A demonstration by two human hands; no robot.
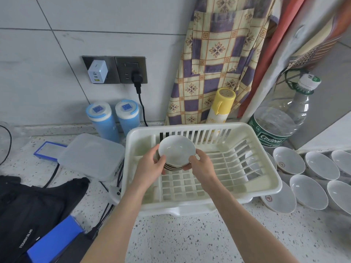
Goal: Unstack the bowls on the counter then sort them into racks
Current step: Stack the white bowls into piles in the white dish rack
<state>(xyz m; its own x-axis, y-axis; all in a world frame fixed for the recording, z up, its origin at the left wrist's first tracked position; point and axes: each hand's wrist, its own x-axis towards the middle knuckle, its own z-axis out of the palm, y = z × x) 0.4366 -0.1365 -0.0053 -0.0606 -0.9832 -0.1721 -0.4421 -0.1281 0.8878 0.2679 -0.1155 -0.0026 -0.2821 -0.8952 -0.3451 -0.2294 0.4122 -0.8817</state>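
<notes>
**Both hands hold a small stack of bowls over the dish rack**

A stack of white bowls (177, 155) sits just above the frame's centre, held over the back-left part of the cream plastic dish rack (266, 188). Whether the stack's base touches the rack floor cannot be told. The top bowl tilts toward the camera, its inside showing; dark-banded rims of the bowls under it show at the stack's 6 o'clock.

The left hand (150, 165) grips the stack from 9 o'clock, thumb curled over the top rim and the fingers wrapped round the side, mostly hidden behind the bowls. The right hand (202, 165) grips from 3 o'clock, thumb against the lower rims and fingers curled round the far side. Both forearms reach in from 6 o'clock.

At 3 to 4 o'clock of the rack, loose white bowls (308, 191) lie on the speckled counter (190, 240), several tilted on their sides and touching one another; one lies tucked against the rack's right wall.

At 12 o'clock of the rack stands a yellow-capped spray can (220, 107), with a large clear water bottle (281, 118) at 1 o'clock. Two blue canisters (115, 118) stand at 10 o'clock, and a clear lidded container (91, 156) lies at 9 o'clock beside the rack. A black bag (36, 205) lies at 8 o'clock.
</notes>
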